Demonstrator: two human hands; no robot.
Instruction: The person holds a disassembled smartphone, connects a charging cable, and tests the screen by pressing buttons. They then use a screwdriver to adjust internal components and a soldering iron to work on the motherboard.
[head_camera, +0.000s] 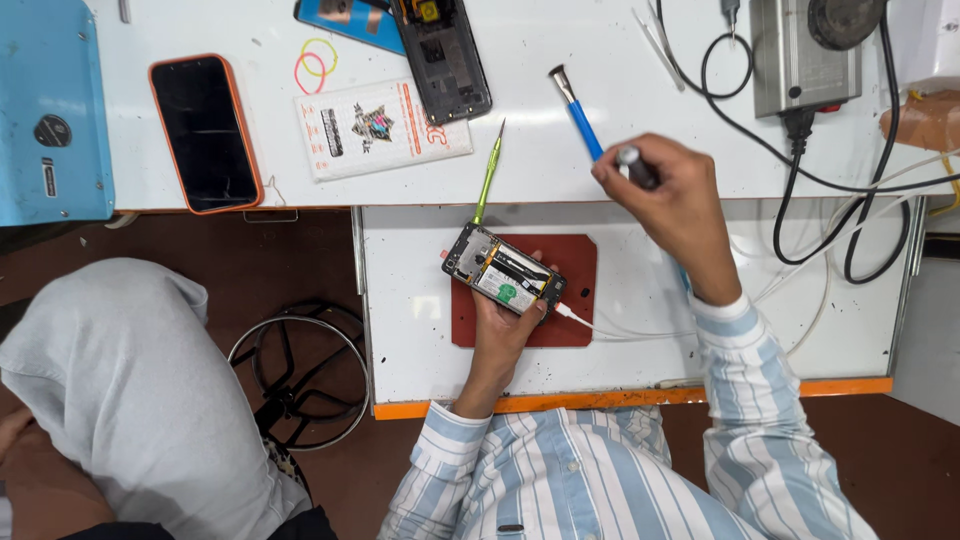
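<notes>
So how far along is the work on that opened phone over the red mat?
Done: the small opened phone has its back off, with battery and boards exposed. In hand: the left hand holds it over the red rectangular mat, with a white cable plugged in; the right hand grips a blue-handled screwdriver. Left: the phone remains uncovered.

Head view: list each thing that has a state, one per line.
opened phone: back off, insides bare, white cable plugged in, held by left hand
orange-cased phone: screen dark, lying flat
second opened phone: back off, lying on bench
right hand: closed on dark-tipped tool
green tool: lying loose
</notes>
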